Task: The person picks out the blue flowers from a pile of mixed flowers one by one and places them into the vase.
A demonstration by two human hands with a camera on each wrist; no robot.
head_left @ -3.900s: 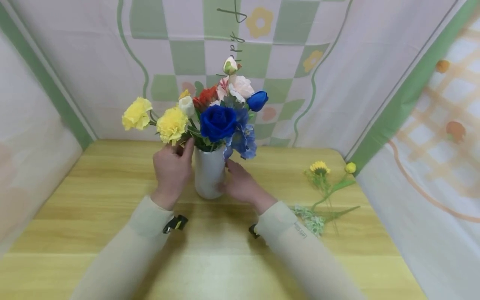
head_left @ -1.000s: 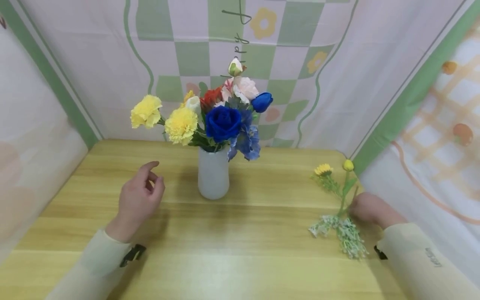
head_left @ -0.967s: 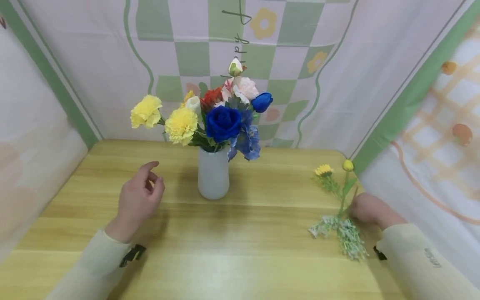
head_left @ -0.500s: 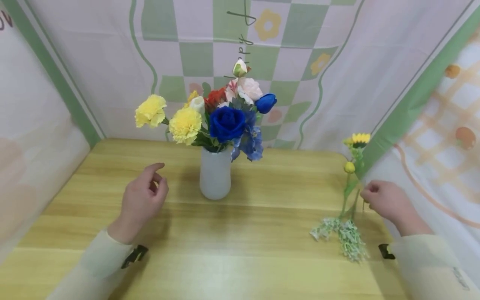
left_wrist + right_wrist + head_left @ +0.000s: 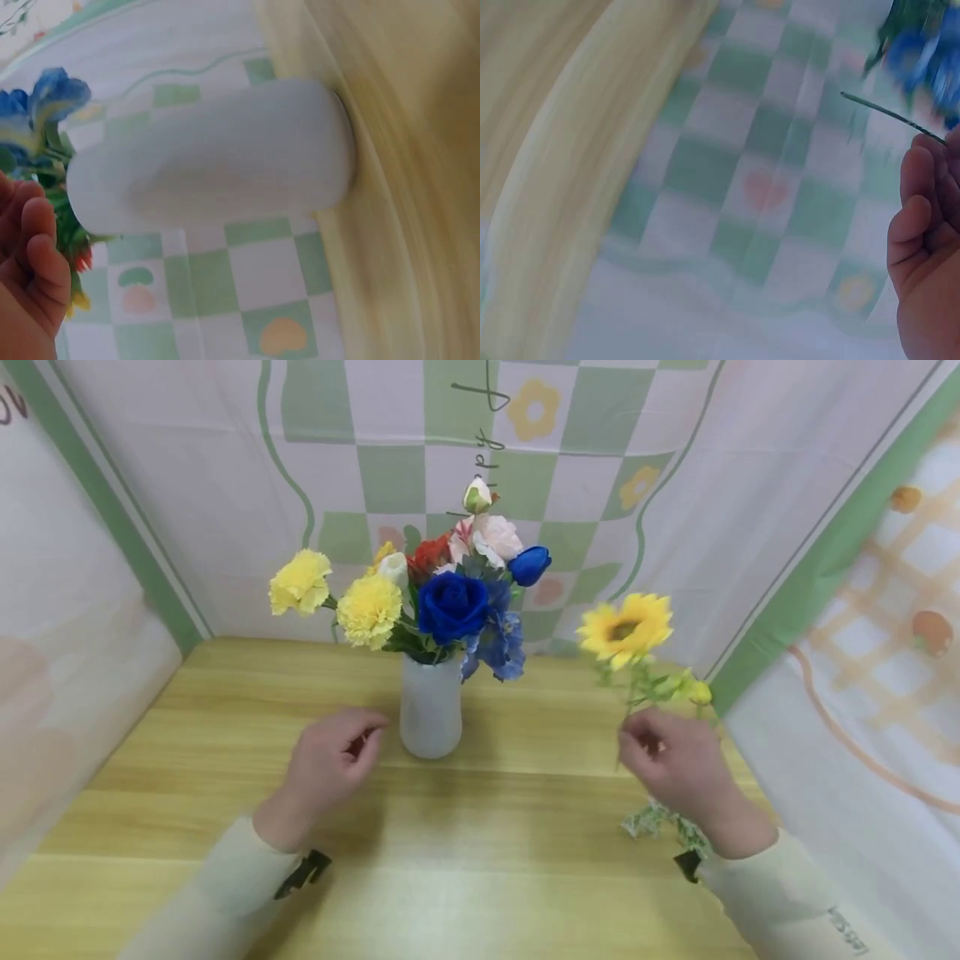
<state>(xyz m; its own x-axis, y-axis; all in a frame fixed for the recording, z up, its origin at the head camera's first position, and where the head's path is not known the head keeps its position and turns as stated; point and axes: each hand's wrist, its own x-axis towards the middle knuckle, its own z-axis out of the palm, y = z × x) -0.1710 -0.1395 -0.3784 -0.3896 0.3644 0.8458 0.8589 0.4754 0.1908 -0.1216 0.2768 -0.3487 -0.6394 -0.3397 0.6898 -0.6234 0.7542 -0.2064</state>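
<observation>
A white vase (image 5: 431, 710) stands upright on the table, filled with flowers, among them a blue rose (image 5: 452, 607) and a yellow carnation (image 5: 369, 612). My right hand (image 5: 678, 764) pinches the stem of a yellow sunflower (image 5: 630, 628), holding it upright above the right side of the table. In the right wrist view the stem's thin green end (image 5: 889, 112) sticks out past the fingers. Just left of the vase, my left hand (image 5: 326, 764) hovers with loosely curled fingers and nothing in them. The left wrist view has the vase beside that hand, apart from it.
At the table's right side lie a yellow bud (image 5: 701, 692) and pale green sprigs (image 5: 648, 820), partly hidden behind my right hand and wrist. A printed cloth (image 5: 390, 481) hangs behind the wooden table (image 5: 480, 868).
My right hand has picked the sunflower up from the right side of the table and carried it left. My left hand, once at the bouquet, withdrew left and has now come back toward the vase.
</observation>
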